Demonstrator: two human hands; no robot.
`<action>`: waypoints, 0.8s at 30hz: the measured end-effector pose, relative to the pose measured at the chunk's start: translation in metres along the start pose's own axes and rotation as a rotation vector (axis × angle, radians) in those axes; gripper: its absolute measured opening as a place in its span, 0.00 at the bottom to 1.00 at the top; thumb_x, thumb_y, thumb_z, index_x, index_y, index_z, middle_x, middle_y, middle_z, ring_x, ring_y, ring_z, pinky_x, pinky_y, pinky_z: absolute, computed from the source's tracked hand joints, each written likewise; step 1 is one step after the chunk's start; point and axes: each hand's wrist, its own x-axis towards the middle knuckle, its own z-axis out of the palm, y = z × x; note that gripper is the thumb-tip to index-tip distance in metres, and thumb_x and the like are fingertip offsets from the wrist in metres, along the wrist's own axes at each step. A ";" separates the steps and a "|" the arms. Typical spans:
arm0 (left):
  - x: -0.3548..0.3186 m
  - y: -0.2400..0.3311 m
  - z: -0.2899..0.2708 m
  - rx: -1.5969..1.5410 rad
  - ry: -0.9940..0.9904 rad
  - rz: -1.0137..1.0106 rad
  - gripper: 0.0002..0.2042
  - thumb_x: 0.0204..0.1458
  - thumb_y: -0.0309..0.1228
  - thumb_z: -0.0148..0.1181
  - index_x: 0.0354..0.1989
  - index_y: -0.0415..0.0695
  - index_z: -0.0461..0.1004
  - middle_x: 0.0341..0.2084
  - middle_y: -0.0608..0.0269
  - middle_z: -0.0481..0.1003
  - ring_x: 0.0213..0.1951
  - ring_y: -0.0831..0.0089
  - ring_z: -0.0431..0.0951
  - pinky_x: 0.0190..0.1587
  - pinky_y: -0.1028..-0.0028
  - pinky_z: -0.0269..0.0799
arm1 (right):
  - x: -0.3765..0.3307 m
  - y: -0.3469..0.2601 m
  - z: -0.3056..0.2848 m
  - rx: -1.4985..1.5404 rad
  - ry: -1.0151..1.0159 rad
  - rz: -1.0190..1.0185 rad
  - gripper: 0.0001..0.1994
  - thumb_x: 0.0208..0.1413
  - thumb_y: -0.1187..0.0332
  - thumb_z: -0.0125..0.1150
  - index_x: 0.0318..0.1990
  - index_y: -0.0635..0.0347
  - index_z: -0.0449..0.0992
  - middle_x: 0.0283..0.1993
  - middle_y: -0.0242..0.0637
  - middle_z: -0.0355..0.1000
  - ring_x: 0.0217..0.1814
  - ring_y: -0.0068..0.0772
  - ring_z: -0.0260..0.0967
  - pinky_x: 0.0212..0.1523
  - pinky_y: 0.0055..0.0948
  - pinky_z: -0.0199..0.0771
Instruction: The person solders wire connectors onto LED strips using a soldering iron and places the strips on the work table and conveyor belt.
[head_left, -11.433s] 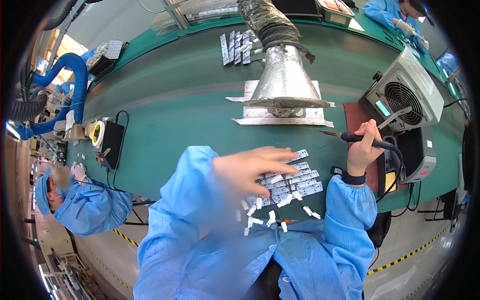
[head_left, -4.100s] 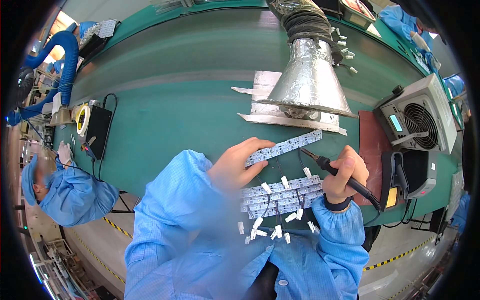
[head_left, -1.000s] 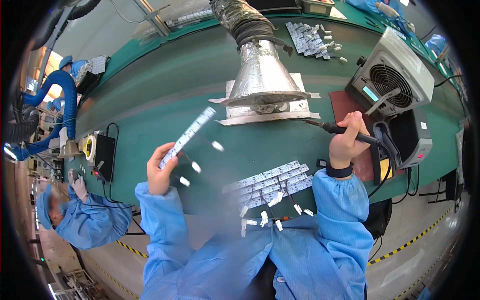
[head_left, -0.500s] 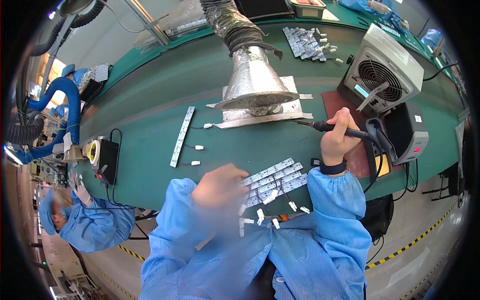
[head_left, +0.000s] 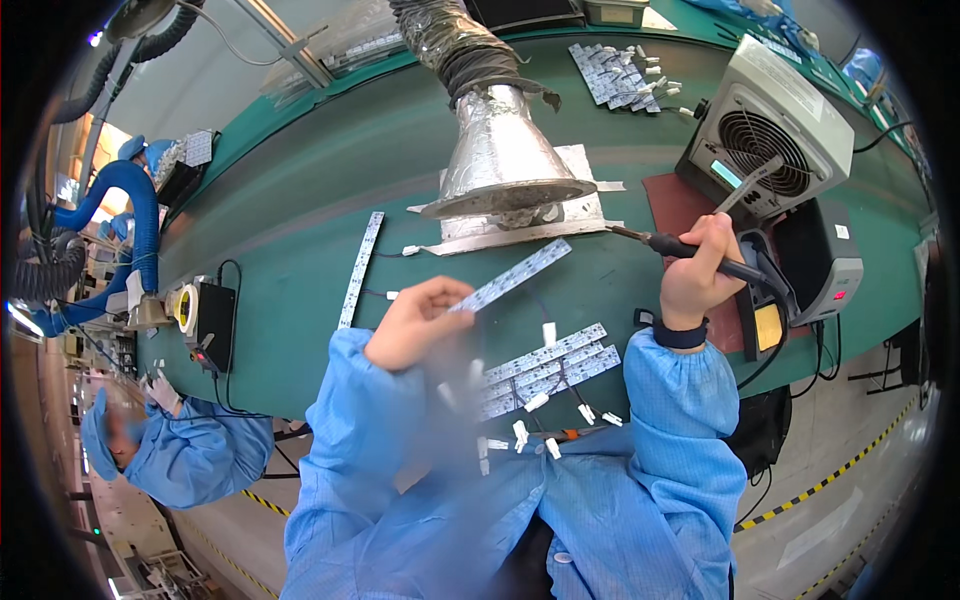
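Note:
My left hand (head_left: 415, 322) pinches one end of a white LED strip board (head_left: 520, 273), lifted and tilted up to the right, with a wire and white plug hanging from it. Below it on the bench several similar LED boards (head_left: 552, 362) lie side by side, their white connectors (head_left: 537, 402) trailing toward me. My right hand (head_left: 700, 268) is closed round a soldering iron (head_left: 668, 246), its tip pointing left, close to the flat white plate (head_left: 515, 232) under the fume hood. Another single LED board (head_left: 361, 268) lies left of my left hand, partly covered by my sleeve.
A silver fume extraction cone (head_left: 508, 160) hangs over the plate. At right stand a fan unit (head_left: 775, 140) and a soldering station (head_left: 825, 260) with a yellow sponge (head_left: 768, 330). More boards (head_left: 615, 78) lie at the back. A co-worker (head_left: 170, 440) sits at left beside a black box (head_left: 212, 322).
My left hand has picked one LED board off the group and raised it up and away from me. My right hand has shifted slightly right with the soldering iron.

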 end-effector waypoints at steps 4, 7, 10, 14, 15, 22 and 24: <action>0.028 -0.008 0.006 0.018 0.027 0.060 0.18 0.58 0.22 0.60 0.57 0.36 0.71 0.39 0.62 0.78 0.25 0.84 0.70 0.25 0.82 0.65 | -0.002 -0.003 0.002 -0.009 0.011 -0.047 0.23 0.67 0.68 0.49 0.17 0.64 0.63 0.18 0.32 0.59 0.22 0.21 0.54 0.26 0.24 0.52; 0.034 -0.012 0.007 0.087 0.028 0.145 0.21 0.57 0.21 0.59 0.61 0.38 0.69 0.45 0.63 0.77 0.26 0.85 0.68 0.25 0.83 0.64 | -0.013 -0.010 0.008 -0.052 -0.054 -0.093 0.22 0.67 0.69 0.49 0.17 0.65 0.62 0.17 0.34 0.60 0.22 0.23 0.55 0.26 0.25 0.53; 0.032 -0.015 0.007 0.170 0.056 0.107 0.21 0.57 0.20 0.57 0.61 0.38 0.69 0.47 0.62 0.77 0.33 0.82 0.73 0.35 0.80 0.71 | -0.031 -0.024 0.012 -0.129 -0.232 -0.125 0.22 0.67 0.68 0.47 0.17 0.65 0.62 0.16 0.34 0.58 0.19 0.24 0.54 0.22 0.27 0.49; 0.031 -0.020 0.007 0.266 0.045 0.257 0.18 0.57 0.20 0.56 0.58 0.36 0.71 0.50 0.56 0.76 0.53 0.70 0.74 0.58 0.72 0.67 | -0.048 -0.035 0.024 -0.012 -0.433 -0.384 0.21 0.66 0.65 0.47 0.18 0.62 0.64 0.12 0.34 0.52 0.14 0.25 0.50 0.16 0.29 0.41; 0.030 -0.021 0.007 0.299 0.042 0.328 0.18 0.57 0.20 0.56 0.58 0.36 0.71 0.50 0.55 0.76 0.53 0.69 0.75 0.58 0.72 0.68 | -0.051 -0.035 0.028 0.036 -0.435 -0.434 0.21 0.65 0.66 0.46 0.17 0.61 0.64 0.11 0.33 0.52 0.12 0.26 0.49 0.15 0.30 0.41; 0.032 -0.026 0.010 0.381 0.081 0.479 0.18 0.56 0.19 0.56 0.56 0.34 0.71 0.48 0.49 0.76 0.50 0.60 0.77 0.55 0.68 0.71 | -0.062 -0.038 0.037 0.080 -0.542 -0.469 0.20 0.63 0.68 0.48 0.16 0.61 0.63 0.11 0.32 0.53 0.11 0.26 0.49 0.15 0.30 0.42; 0.032 -0.026 0.011 0.399 0.100 0.504 0.18 0.56 0.19 0.56 0.56 0.34 0.72 0.47 0.48 0.76 0.50 0.58 0.78 0.54 0.67 0.71 | -0.065 -0.037 0.039 0.097 -0.572 -0.457 0.20 0.62 0.68 0.49 0.16 0.61 0.64 0.11 0.32 0.54 0.11 0.27 0.50 0.15 0.30 0.43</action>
